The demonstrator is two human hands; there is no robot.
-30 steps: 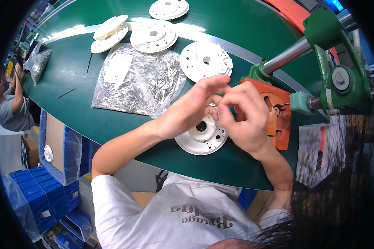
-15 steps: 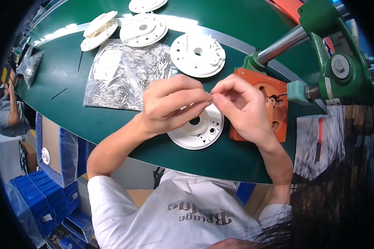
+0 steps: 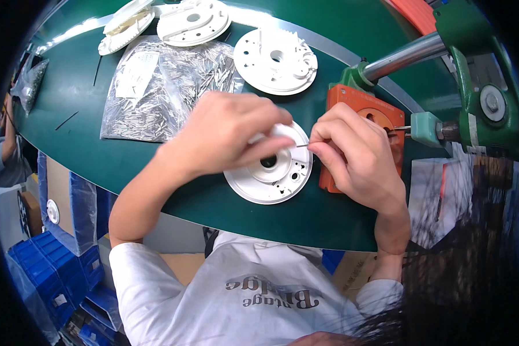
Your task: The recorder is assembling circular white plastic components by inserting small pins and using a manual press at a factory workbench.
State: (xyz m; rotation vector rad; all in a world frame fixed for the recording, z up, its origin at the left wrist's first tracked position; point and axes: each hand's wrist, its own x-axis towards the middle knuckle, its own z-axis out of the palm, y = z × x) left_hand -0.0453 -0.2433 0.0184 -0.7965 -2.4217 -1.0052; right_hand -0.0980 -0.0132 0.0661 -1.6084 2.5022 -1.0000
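My right hand [image 3: 354,153] pinches one end of a thin metal pin [image 3: 303,145] between thumb and fingertips. The pin points left over the rim of a white round plastic disc [image 3: 259,193], which lies flat on the table under my hands. My left hand [image 3: 228,135], somewhat blurred, hovers above the disc's left part, thumb and fingers apart and nothing seen between them. It hides much of the disc; the dark center hole and small holes at the lower right still show.
A clear bag of metal pins [image 3: 150,92] lies at the back left. Behind it are white discs [image 3: 193,23], with another white disc [image 3: 275,63] to its right. An orange fixture [image 3: 337,98] and a green press [image 3: 464,63] stand at the right. Blue crates [image 3: 40,271] sit lower left.
My left hand has come away from my right fingertips, moving left with its fingers parting. The pin now shows in my right hand. The whole view has shifted slightly.
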